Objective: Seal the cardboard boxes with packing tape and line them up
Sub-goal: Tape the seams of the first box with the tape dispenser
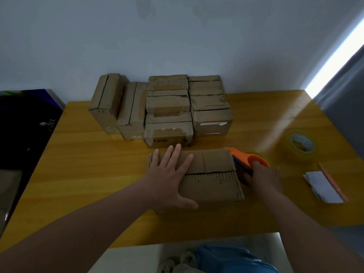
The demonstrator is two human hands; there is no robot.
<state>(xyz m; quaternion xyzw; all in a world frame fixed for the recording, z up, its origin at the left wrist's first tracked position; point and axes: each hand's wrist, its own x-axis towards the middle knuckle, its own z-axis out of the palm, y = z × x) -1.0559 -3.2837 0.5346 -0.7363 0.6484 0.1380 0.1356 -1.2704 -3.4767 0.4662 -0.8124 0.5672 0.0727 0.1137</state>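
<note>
Blurred print on taped cardboard box

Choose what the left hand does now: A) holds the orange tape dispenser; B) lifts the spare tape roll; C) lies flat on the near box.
C: the left hand lies spread flat on the near box, while the right hand grips the orange tape dispenser.

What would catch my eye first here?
Two bare hands in the middle: the left hand lies flat on a cardboard box, while the right hand grips an orange tape dispenser at the box's right end. Behind them, a cluster of boxes stands by the wall on the yellow table; a tape roll lies at the right.
</note>
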